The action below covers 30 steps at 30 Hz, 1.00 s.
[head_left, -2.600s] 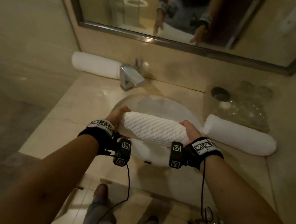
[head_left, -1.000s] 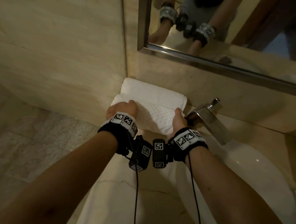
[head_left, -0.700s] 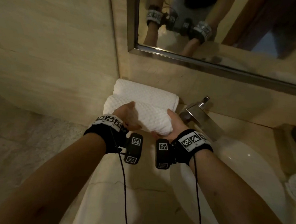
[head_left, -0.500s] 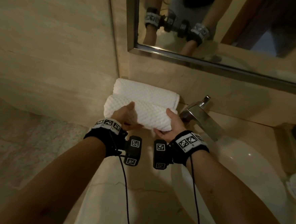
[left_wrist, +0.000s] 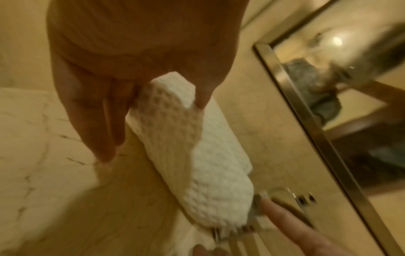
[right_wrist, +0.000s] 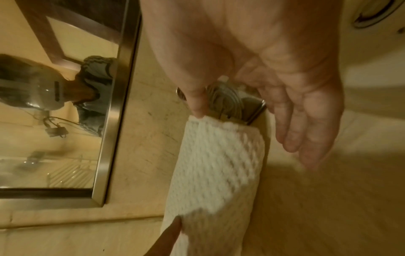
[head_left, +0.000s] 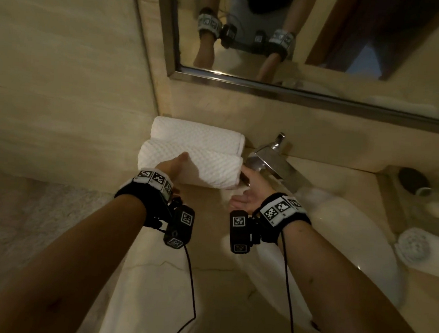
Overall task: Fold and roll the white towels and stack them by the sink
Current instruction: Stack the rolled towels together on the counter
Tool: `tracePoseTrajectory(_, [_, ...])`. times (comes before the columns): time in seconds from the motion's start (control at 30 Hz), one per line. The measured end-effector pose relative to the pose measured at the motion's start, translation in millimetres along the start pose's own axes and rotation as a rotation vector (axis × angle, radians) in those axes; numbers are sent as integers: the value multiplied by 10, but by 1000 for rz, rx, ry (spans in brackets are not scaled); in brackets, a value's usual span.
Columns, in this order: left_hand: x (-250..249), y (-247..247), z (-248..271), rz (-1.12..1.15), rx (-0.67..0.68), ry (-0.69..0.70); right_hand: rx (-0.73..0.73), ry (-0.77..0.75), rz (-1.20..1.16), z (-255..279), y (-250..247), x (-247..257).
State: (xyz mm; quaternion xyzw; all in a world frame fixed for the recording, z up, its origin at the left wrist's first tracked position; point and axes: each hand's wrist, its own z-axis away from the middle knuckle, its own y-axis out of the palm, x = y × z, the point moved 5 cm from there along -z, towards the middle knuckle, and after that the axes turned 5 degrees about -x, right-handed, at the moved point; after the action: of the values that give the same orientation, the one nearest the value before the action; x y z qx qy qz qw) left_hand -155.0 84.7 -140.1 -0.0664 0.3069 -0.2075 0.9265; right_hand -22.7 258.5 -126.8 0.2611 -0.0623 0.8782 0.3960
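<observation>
Two rolled white towels lie left of the faucet point(head_left: 270, 160): the near roll point(head_left: 202, 169) touches the far roll point(head_left: 197, 136), which sits against the wall. Left hand point(head_left: 173, 167) rests thumb on top, fingers straight along its front; right hand point(head_left: 247, 194) is spread loosely at its faucet end, holding nothing. Best lift both hands off gently so it doesn't unroll toward the sink point(head_left: 344, 227).

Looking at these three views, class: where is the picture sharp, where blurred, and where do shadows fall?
Head view: dim, warm, fairly sharp; the waffle weave of the front rolled towel reads clearly. Left wrist view: motion-blurred, the left hand shadowing the towel. Right wrist view: blurred weave; the right hand looms large, distorted.
</observation>
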Motion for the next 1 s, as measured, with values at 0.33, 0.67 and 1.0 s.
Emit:
tracePoseTrajectory(0.33, [254, 1182, 736, -346, 150, 32, 8, 0, 83, 351, -1332, -109])
tracePoseTrajectory(0.67, [563, 3571, 1847, -408, 350, 76, -161, -93, -94, 839, -3778, 201])
tracePoseTrajectory(1.0, [1016, 5234, 2079, -240, 476, -144, -347, -44, -427, 767, -5576, 201])
